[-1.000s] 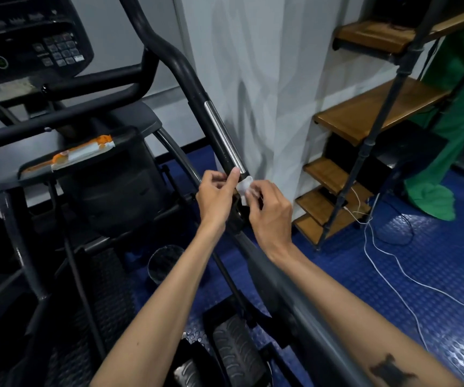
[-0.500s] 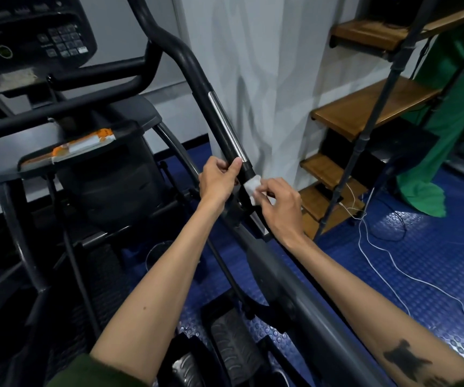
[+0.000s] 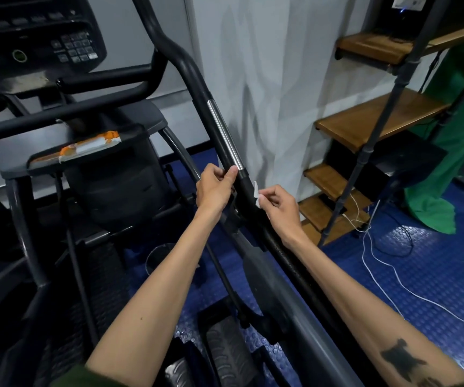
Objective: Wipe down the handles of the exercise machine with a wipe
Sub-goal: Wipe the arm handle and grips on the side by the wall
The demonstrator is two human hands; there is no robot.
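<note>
The machine's long black handle (image 3: 194, 79) runs diagonally up from the centre, with a shiny metal strip (image 3: 225, 135) on its grip. My left hand (image 3: 215, 188) grips the handle just below that strip, thumb lying along the bar. My right hand (image 3: 279, 206) sits on the handle's right side, pinching a small white wipe (image 3: 256, 192) that touches the black section under the strip. A second black handlebar (image 3: 66, 110) crosses at the left below the console (image 3: 35, 37).
An orange and white wipe packet (image 3: 88, 148) lies on the machine's grey tray. Wooden stair treads (image 3: 376, 124) on a black frame stand at the right. White cables (image 3: 392, 275) trail over the blue studded floor. A green cloth (image 3: 446, 177) hangs far right.
My right hand with the wipe has shifted slightly right and down the handle's side. My left hand keeps its grip on the handle below the metal strip. The view has tilted a little.
</note>
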